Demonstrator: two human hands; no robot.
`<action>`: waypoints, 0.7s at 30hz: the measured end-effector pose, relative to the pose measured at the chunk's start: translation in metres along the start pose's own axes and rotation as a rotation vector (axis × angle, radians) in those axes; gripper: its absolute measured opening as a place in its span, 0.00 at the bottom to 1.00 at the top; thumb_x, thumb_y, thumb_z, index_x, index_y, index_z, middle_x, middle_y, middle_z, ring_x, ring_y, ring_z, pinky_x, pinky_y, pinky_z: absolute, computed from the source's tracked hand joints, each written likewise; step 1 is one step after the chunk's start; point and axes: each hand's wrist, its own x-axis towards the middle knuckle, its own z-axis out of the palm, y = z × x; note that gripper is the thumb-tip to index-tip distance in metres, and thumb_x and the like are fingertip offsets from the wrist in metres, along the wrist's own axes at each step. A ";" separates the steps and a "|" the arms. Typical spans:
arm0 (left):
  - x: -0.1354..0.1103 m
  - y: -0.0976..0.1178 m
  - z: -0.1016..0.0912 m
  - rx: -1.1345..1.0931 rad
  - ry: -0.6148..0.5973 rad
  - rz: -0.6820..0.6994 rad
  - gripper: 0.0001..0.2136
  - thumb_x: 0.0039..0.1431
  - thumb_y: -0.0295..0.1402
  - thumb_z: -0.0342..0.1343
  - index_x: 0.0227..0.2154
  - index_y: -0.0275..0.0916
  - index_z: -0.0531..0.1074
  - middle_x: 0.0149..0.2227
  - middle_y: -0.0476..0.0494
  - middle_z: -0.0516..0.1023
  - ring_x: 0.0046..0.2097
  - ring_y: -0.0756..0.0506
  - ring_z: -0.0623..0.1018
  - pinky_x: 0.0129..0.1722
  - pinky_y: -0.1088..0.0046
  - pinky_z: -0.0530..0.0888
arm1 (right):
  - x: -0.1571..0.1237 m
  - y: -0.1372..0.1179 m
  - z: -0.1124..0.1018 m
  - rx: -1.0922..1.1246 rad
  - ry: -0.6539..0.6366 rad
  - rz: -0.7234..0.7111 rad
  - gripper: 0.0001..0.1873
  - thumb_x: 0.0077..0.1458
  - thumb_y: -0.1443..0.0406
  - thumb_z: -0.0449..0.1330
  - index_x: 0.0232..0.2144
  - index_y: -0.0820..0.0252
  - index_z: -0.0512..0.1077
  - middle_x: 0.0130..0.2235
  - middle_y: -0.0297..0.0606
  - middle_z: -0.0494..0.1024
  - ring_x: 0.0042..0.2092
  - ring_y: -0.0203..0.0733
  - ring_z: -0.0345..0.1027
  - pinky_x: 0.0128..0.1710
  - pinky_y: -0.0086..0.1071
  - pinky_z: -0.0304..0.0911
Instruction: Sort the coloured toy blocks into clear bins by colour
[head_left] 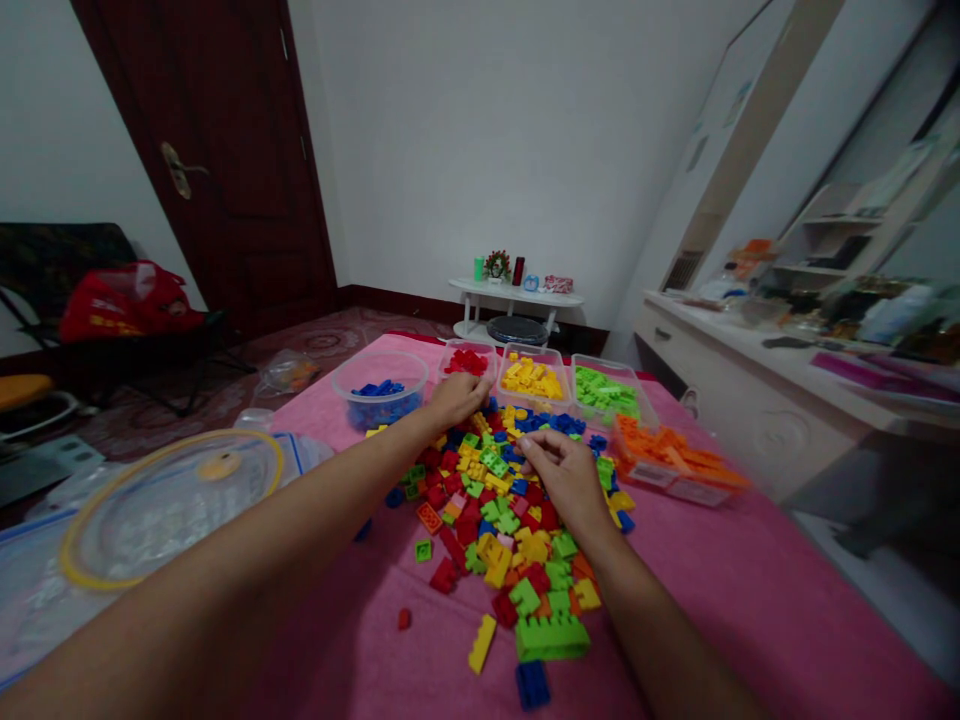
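A mixed heap of toy building bricks (pixel 495 490) in red, yellow, green, blue and orange spreads over the pink cloth. My left hand (pixel 459 398) is at the far side of the heap, just in front of the clear box of red bricks (pixel 466 361). Its fingers curl downward and hide whatever they hold. My right hand (pixel 562 472) is over the heap's right side, thumb and fingers bent together near yellow and blue bricks. Any brick between those fingertips is too small to make out.
Beyond the heap stand a round tub of blue bricks (pixel 382 400), a box of yellow bricks (pixel 534 378) and a box of green bricks (pixel 606 392). A box of orange bricks (pixel 675 462) sits at right. A clear bag with a yellow ring (pixel 75 545) lies left.
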 end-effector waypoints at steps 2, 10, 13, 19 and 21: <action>-0.001 0.003 -0.004 0.086 0.088 -0.075 0.29 0.64 0.47 0.33 0.31 0.37 0.77 0.33 0.40 0.80 0.38 0.44 0.77 0.39 0.72 0.68 | 0.000 0.000 0.000 -0.006 -0.001 -0.001 0.13 0.50 0.57 0.59 0.29 0.63 0.73 0.29 0.38 0.77 0.27 0.38 0.69 0.28 0.30 0.65; -0.012 0.006 0.002 0.265 -0.052 -0.097 0.24 0.62 0.48 0.39 0.40 0.39 0.77 0.43 0.35 0.77 0.48 0.39 0.75 0.46 0.66 0.69 | 0.000 -0.003 0.000 -0.038 -0.002 -0.010 0.13 0.50 0.58 0.59 0.29 0.63 0.73 0.29 0.38 0.77 0.27 0.38 0.69 0.28 0.29 0.63; -0.009 0.007 0.001 0.262 -0.104 -0.096 0.22 0.62 0.46 0.40 0.41 0.40 0.76 0.45 0.37 0.77 0.47 0.40 0.75 0.45 0.67 0.69 | 0.000 -0.002 0.000 -0.039 -0.009 -0.013 0.13 0.50 0.58 0.59 0.29 0.63 0.73 0.29 0.38 0.77 0.27 0.38 0.69 0.28 0.30 0.64; -0.019 0.022 -0.025 0.237 -0.197 -0.095 0.21 0.60 0.45 0.44 0.32 0.37 0.77 0.33 0.38 0.80 0.35 0.44 0.77 0.34 0.73 0.70 | 0.001 0.000 -0.002 -0.052 -0.035 -0.019 0.13 0.50 0.57 0.58 0.28 0.63 0.73 0.27 0.37 0.75 0.26 0.38 0.69 0.27 0.30 0.63; -0.031 0.027 -0.040 0.206 -0.223 -0.040 0.22 0.61 0.45 0.43 0.30 0.35 0.77 0.30 0.39 0.79 0.32 0.45 0.76 0.32 0.73 0.69 | 0.002 -0.002 -0.003 -0.081 -0.047 -0.017 0.13 0.50 0.57 0.58 0.27 0.63 0.73 0.25 0.35 0.75 0.26 0.38 0.68 0.27 0.30 0.63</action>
